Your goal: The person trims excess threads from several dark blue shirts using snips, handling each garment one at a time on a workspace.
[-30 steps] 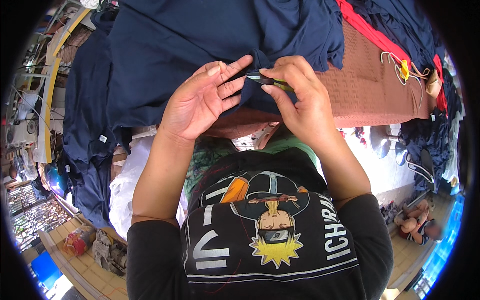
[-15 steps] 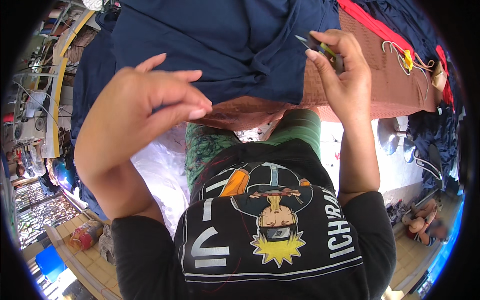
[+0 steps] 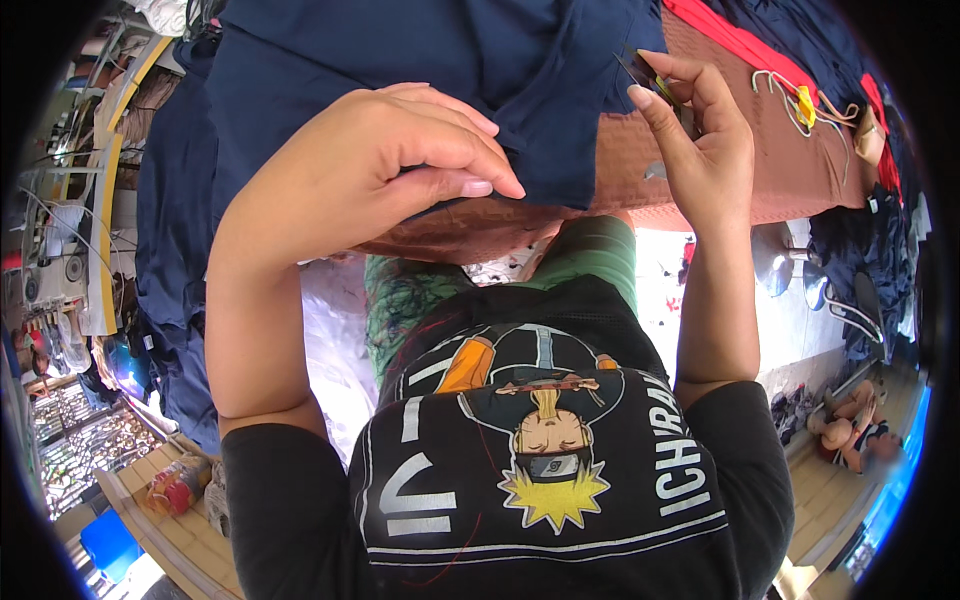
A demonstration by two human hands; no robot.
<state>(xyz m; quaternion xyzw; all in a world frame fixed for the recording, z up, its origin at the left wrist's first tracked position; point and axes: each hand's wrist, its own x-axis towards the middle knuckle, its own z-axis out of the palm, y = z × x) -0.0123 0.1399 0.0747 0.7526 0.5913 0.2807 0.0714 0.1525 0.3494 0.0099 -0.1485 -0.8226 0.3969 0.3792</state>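
1. Head view, step: apparently trimming work on the navy cloth (image 3: 400,40). The right hand (image 3: 715,155) grips small snips (image 3: 664,90); the left hand (image 3: 390,150) curls over the cloth, contact unclear. The next move calls for careful blade control.
2. Head view, cloth: smooth, softly creased, draped over the brown-covered surface (image 3: 780,180).
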